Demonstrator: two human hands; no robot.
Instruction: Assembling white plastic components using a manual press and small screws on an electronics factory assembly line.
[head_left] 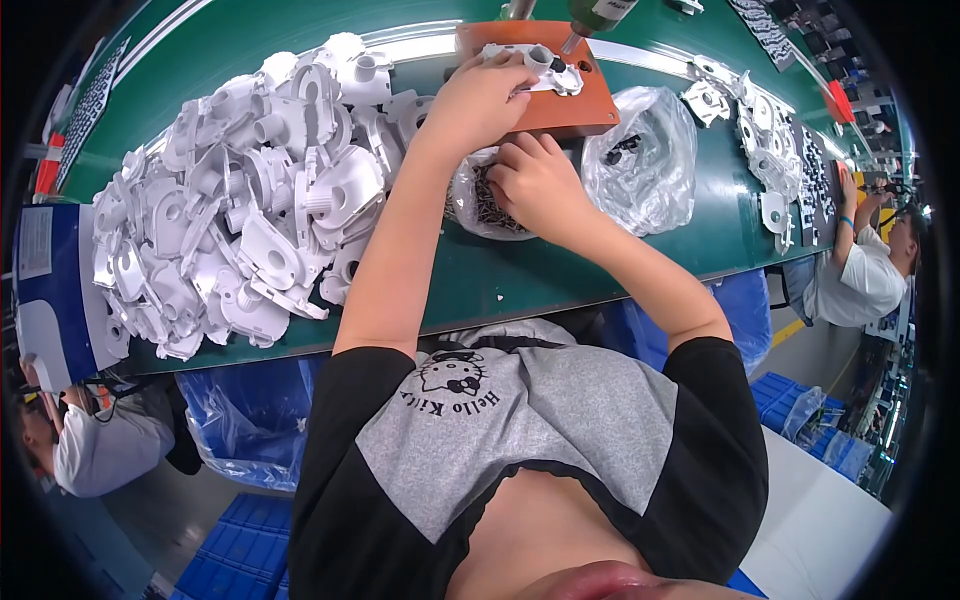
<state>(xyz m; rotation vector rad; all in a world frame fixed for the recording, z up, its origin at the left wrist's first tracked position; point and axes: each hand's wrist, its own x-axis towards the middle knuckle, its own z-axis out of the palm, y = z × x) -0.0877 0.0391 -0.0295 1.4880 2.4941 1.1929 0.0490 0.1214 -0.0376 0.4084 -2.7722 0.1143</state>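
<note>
An orange block fixture [560, 112] stands at the far middle of the bench, with a white plastic part [540, 62] on it. My left hand [483, 105] grips the near left side of that part, fingers bent over its edge. Just in front of the fixture is a clear bag-lined container of small dark screws [488, 212]. My right hand [540, 188] reaches into it with fingers pinched together; what lies between the fingertips is hidden. Above the fixture hangs a power screwdriver [598, 14], its tip close to the white part and touched by neither hand.
A big heap of white plastic parts [230, 200] covers the left of the bench. To the right lie a clear plastic bag [650, 165] with small black pieces and more white parts [765, 150]. Blue crates [235, 545] stand below. A co-worker [865, 260] sits at far right, another [110, 440] at left.
</note>
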